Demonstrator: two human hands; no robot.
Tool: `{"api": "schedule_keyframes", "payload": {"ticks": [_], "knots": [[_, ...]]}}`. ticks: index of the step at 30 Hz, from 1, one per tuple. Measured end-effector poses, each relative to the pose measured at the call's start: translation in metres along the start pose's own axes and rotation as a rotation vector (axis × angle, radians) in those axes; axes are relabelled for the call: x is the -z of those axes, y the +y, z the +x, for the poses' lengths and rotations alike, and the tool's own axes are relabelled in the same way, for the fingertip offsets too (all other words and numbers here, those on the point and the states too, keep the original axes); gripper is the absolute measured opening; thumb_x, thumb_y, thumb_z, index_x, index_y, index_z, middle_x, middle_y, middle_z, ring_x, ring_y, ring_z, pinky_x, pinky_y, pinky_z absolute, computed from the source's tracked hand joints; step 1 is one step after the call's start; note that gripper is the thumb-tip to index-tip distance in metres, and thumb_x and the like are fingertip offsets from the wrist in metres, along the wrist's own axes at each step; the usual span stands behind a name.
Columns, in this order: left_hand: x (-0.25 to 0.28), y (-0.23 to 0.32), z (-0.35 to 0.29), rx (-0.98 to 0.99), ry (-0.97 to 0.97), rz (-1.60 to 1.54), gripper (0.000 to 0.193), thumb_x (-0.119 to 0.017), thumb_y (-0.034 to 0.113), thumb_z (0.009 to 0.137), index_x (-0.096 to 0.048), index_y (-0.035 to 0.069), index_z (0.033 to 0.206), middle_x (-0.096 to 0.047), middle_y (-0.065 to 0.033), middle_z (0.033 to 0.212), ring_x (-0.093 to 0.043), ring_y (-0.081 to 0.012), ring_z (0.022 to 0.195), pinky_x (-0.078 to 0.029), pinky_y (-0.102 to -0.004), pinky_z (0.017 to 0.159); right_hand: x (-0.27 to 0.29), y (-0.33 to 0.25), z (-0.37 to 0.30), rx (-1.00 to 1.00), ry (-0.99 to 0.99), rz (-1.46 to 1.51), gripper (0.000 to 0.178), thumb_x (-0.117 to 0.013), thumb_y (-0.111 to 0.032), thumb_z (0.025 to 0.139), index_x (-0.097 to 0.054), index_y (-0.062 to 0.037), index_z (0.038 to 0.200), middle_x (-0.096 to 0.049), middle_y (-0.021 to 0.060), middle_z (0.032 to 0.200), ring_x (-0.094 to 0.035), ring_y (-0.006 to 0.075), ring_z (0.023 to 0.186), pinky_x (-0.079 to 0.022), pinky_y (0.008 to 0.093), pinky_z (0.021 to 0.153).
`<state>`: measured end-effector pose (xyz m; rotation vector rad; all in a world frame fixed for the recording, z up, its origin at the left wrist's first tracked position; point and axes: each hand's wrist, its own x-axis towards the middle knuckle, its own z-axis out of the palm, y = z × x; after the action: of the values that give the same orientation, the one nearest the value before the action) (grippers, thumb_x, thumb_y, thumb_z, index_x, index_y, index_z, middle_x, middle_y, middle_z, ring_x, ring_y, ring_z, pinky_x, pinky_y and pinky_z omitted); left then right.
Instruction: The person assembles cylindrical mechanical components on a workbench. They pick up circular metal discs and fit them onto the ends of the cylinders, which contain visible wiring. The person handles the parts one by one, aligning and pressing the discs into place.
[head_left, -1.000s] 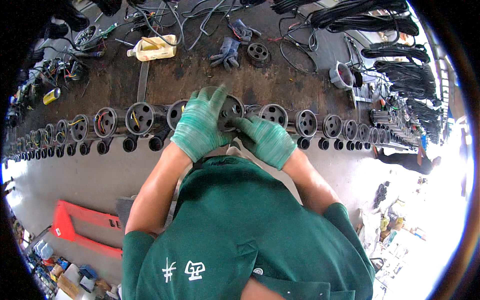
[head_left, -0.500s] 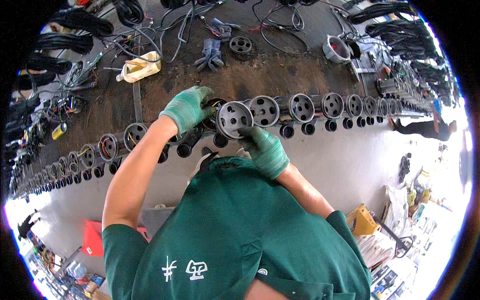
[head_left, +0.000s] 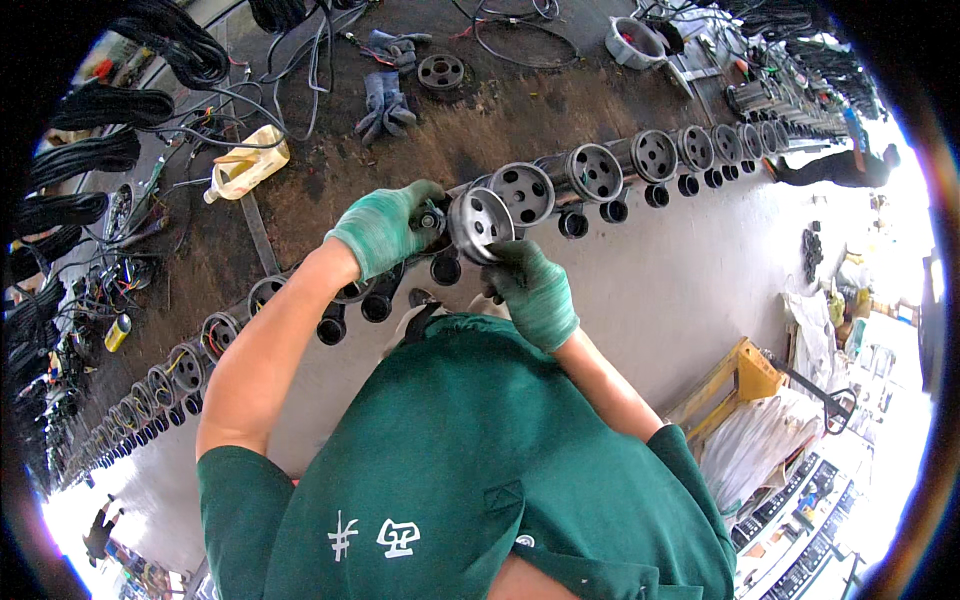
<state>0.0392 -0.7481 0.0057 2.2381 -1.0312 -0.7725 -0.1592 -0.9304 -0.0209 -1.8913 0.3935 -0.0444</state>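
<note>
A grey round metal end cover (head_left: 480,226) with holes in its face is pinched at its lower right rim by my right hand (head_left: 537,292) in a green glove. It stands tilted, beside the perforated end (head_left: 523,194) of a cylindrical housing in the row along the bench edge. My left hand (head_left: 385,230), in the same kind of glove, curls its fingers around a small dark round part (head_left: 430,218) just left of the cover. Whether that part is loose or belongs to the housing behind I cannot tell. A short black tube (head_left: 446,267) hangs below the hands.
More housings (head_left: 595,173) line the bench edge both ways. On the brown bench (head_left: 500,115) lie a cut-open plastic jug (head_left: 247,165), grey gloves (head_left: 385,105), another perforated disc (head_left: 441,71), a grey bowl (head_left: 635,42) and coiled black cables (head_left: 105,105). A yellow crate (head_left: 750,370) stands lower right.
The cover has turned more edge-on in my right hand. A small dark round part now shows at my left fingertips. The whole view has tilted, and the bench items appear shifted left.
</note>
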Motion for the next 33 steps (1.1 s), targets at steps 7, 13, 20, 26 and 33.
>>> {"api": "schedule_keyframes", "payload": {"ticks": [7, 13, 20, 26, 33], "knots": [[0.005, 0.005, 0.013, -0.042, -0.060, 0.184, 0.033, -0.072, 0.026, 0.091, -0.073, 0.014, 0.122, -0.074, -0.0192, 0.107, -0.070, -0.0401, 0.099, -0.055, -0.0467, 0.086, 0.002, -0.009, -0.004, -0.190, 0.007, 0.663, 0.020, -0.068, -0.004, 0.099, -0.062, 0.0023, 0.117, -0.072, 0.0111, 0.097, -0.068, 0.0176, 0.074, -0.057, 0.0335, 0.067], [0.004, -0.002, 0.007, -0.083, 0.030, 0.181, 0.025, -0.070, 0.019, 0.090, -0.076, 0.013, 0.113, -0.074, -0.0173, 0.106, -0.069, -0.0397, 0.099, -0.055, -0.0468, 0.084, -0.019, -0.011, 0.007, -0.115, 0.024, 0.457, 0.021, -0.066, 0.001, 0.098, -0.062, 0.0008, 0.119, -0.072, 0.0101, 0.099, -0.069, 0.0161, 0.081, -0.057, 0.0322, 0.071], [-0.003, -0.030, 0.002, -0.189, 0.098, 0.049, 0.021, -0.070, 0.010, 0.086, -0.075, 0.005, 0.105, -0.070, -0.0196, 0.100, -0.067, -0.0421, 0.096, -0.053, -0.0478, 0.084, -0.029, -0.032, 0.014, -0.126, -0.069, 0.296, 0.026, -0.064, 0.005, 0.097, -0.064, -0.0009, 0.122, -0.072, 0.0073, 0.099, -0.065, 0.0119, 0.081, -0.056, 0.0318, 0.072], [-0.002, -0.038, 0.003, -0.225, 0.096, -0.031, 0.022, -0.072, 0.003, 0.083, -0.072, 0.000, 0.104, -0.073, -0.0213, 0.098, -0.071, -0.0383, 0.091, -0.055, -0.0403, 0.079, -0.031, -0.023, 0.017, -0.110, -0.108, 0.197, 0.025, -0.066, 0.002, 0.098, -0.064, -0.0009, 0.123, -0.072, 0.0070, 0.098, -0.065, 0.0114, 0.080, -0.056, 0.0311, 0.070], [-0.003, -0.024, -0.002, -0.016, 0.069, -0.115, 0.033, -0.077, 0.010, 0.085, -0.073, 0.002, 0.117, -0.074, -0.0212, 0.111, -0.074, -0.0331, 0.097, -0.057, -0.0392, 0.086, -0.034, -0.011, 0.022, -0.070, -0.111, 0.182, 0.024, -0.068, -0.002, 0.098, -0.065, -0.0009, 0.122, -0.073, 0.0067, 0.096, -0.065, 0.0106, 0.080, -0.056, 0.0311, 0.070]]}}
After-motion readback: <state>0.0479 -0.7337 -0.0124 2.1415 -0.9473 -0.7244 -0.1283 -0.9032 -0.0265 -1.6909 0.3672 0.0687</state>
